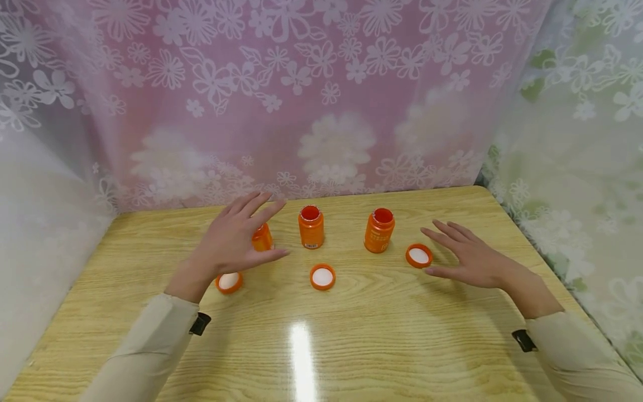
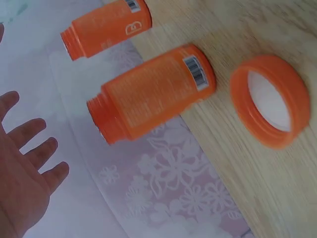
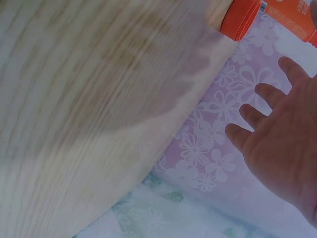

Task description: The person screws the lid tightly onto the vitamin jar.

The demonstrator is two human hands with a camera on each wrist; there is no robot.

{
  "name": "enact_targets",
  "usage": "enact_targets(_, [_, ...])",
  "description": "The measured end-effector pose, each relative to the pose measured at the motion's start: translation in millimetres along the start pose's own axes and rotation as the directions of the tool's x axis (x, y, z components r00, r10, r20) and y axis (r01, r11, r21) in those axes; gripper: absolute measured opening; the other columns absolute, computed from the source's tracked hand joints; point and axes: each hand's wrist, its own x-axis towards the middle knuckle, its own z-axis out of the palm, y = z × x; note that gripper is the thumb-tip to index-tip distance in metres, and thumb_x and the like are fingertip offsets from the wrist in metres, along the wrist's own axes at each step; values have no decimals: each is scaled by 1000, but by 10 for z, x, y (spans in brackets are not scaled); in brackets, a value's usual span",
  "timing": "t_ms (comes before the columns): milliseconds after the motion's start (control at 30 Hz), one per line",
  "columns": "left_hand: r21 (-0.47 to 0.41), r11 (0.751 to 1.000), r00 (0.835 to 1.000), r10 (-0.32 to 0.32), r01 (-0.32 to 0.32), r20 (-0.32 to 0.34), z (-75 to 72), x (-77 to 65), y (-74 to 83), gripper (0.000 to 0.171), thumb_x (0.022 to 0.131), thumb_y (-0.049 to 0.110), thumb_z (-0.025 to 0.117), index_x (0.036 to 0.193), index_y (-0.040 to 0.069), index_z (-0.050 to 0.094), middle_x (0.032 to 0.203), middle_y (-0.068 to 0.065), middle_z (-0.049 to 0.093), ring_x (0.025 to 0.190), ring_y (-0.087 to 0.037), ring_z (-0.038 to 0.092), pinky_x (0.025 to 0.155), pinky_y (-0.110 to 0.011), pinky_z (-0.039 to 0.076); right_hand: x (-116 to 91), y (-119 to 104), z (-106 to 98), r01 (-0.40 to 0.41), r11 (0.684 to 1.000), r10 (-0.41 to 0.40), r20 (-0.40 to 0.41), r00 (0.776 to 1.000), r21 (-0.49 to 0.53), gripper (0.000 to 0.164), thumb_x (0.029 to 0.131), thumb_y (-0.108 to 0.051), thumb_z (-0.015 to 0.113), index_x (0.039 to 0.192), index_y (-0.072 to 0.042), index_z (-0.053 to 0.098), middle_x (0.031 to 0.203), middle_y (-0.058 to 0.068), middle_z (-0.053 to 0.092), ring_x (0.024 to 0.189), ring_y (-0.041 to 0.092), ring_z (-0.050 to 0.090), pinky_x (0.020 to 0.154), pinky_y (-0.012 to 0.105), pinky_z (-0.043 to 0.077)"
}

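Three orange bottles without lids stand upright across the back half of the table. My left hand [image 1: 235, 234] hovers with spread fingers before the left bottle [image 1: 262, 239], hiding part of it. The middle bottle [image 1: 311, 228] and the right bottle [image 1: 379, 231] show open mouths. In front lie three orange lids with white insides: the left lid [image 1: 229, 282] partly behind my left wrist, the middle lid [image 1: 322, 277], and the right lid [image 1: 419, 255]. Fingers extended, my right hand [image 1: 467, 258] hangs just right of that lid. Both hands hold nothing.
The wooden table [image 1: 382, 335] has a rounded far right corner. A pink floral curtain [image 1: 331, 111] hangs behind it, and a pale green-leaved curtain [image 1: 577, 184] runs along the right side. Light glares off the front of the tabletop.
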Motion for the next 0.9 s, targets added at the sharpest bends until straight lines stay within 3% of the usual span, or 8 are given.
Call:
enact_targets(333, [-7,995,995,98,-98,-8,114,337,224,83,81,75,48,148,30,35,150,-5,34,137,-28,28,106,-53,28,30,-6,33,-15,1000,15,20,1000,12,82,87,-57,59,153,-27,21,157,14,13,139,45,11,102,68,15])
enact_targets(533, [-85,986,990,143,-142,4,196,510,362,82,81,71,52,149,29,34,149,-4,35,136,-28,31,106,-52,29,51,-14,39,-11,1000,11,20,1000,16,83,87,-58,60,153,-26,22,157,15,14,138,45,11,102,68,15])
enact_targets(900, [-148,966,976,216,-213,-1,368,717,597,80,83,66,56,149,26,33,150,-6,34,135,-28,32,106,-47,32,99,6,82,-3,1000,3,22,1000,9,84,86,-59,60,153,-26,23,156,16,15,138,45,12,102,67,16])
